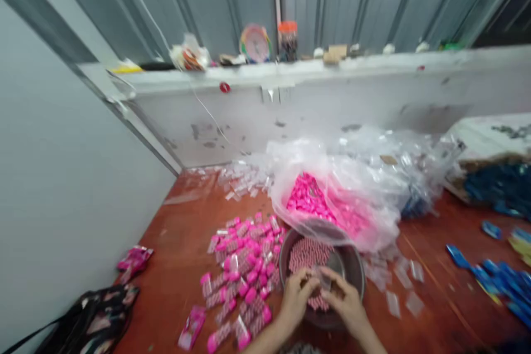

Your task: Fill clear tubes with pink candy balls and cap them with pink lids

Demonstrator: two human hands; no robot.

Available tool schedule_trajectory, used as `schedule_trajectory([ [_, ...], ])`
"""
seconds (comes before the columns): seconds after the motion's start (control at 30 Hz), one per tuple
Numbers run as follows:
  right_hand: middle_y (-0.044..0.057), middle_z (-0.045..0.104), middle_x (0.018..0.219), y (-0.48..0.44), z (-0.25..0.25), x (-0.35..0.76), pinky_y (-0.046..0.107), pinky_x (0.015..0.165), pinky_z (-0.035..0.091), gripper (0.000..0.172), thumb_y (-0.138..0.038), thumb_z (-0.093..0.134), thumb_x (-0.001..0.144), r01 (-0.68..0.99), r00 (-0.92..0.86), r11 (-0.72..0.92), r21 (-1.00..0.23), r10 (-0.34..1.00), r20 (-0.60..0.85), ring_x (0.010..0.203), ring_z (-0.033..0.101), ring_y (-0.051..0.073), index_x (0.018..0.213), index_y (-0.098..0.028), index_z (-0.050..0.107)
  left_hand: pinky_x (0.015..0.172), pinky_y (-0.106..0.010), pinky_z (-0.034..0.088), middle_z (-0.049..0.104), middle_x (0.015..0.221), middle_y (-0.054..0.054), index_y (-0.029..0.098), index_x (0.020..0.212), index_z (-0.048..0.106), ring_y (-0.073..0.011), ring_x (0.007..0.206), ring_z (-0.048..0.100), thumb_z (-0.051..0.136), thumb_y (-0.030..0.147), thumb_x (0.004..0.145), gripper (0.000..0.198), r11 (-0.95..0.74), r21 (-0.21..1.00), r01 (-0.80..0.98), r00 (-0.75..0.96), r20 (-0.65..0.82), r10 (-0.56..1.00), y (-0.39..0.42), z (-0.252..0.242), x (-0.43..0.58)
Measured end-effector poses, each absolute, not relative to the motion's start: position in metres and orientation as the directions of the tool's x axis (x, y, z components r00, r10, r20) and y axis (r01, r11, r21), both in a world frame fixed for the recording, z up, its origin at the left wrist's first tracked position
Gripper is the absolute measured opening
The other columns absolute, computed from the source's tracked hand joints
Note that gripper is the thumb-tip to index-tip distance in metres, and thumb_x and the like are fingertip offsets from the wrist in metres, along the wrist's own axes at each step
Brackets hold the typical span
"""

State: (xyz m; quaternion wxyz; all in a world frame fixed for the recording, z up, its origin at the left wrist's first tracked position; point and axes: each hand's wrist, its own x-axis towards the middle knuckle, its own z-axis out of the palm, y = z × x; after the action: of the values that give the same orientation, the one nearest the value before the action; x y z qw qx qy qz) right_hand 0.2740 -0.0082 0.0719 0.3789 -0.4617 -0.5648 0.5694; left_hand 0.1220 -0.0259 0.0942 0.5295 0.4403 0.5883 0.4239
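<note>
Over a dark round bowl of small pink beads, my two hands come together. My left hand is closed, fingertips on a small clear plastic container. The fingers of my right hand pinch that same piece from the other side; blur hides its exact shape. Left of the bowl lies a heap of small clear tubes with bright pink caps, with pink beads showing inside. Behind the bowl, an open plastic bag holds many pink caps and overhangs the rim.
Clear plastic pieces lie right of the bowl, more at the back. Blue packets are spread at the right. A pink packet lies front left, near a dark patterned bag. A shelf holds a clock.
</note>
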Motion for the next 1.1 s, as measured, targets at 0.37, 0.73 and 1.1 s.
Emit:
schedule_trajectory([
  [0.37, 0.006, 0.066, 0.114, 0.011, 0.064, 0.243, 0.037, 0.091, 0.05, 0.044, -0.031, 0.058, 0.074, 0.412, -0.626, 0.485, -0.771, 0.766, 0.148, 0.105, 0.062, 0.026, 0.117, -0.034, 0.06, 0.069, -0.032, 0.045, 0.061, 0.063, -0.005, 0.021, 0.051, 0.055, -0.021, 0.068, 0.057, 0.056, 0.037, 0.069, 0.024, 0.173, 0.914, 0.367, -0.141, -0.13, 0.982, -0.036, 0.092, 0.081],
  [0.73, 0.019, 0.064, 0.107, 0.065, 0.072, 0.276, 0.034, 0.082, 0.047, 0.031, -0.005, 0.042, 0.08, 0.813, -0.573, 0.577, -0.081, 0.766, -0.29, 0.095, 0.06, 0.025, 0.098, -0.008, 0.068, 0.091, -0.038, 0.047, 0.071, 0.1, -0.005, 0.022, 0.094, 0.07, -0.0217, 0.096, 0.063, 0.054, 0.036, 0.076, 0.028, 0.281, 0.933, 0.225, -0.122, -0.259, 0.958, -0.078, 0.085, 0.058],
  [1.1, 0.026, 0.058, 0.105, 0.082, -0.009, 0.303, 0.039, 0.083, 0.039, 0.034, -0.007, 0.031, 0.088, 0.785, -0.545, 0.618, -0.032, 0.667, -0.507, 0.1, 0.051, 0.028, 0.099, 0.0, 0.063, 0.087, -0.037, 0.049, 0.071, 0.097, -0.009, 0.015, 0.093, 0.07, -0.0226, 0.091, 0.064, 0.058, 0.044, 0.074, 0.036, 0.471, 0.861, 0.192, -0.259, -0.419, 0.87, -0.112, 0.049, 0.032],
])
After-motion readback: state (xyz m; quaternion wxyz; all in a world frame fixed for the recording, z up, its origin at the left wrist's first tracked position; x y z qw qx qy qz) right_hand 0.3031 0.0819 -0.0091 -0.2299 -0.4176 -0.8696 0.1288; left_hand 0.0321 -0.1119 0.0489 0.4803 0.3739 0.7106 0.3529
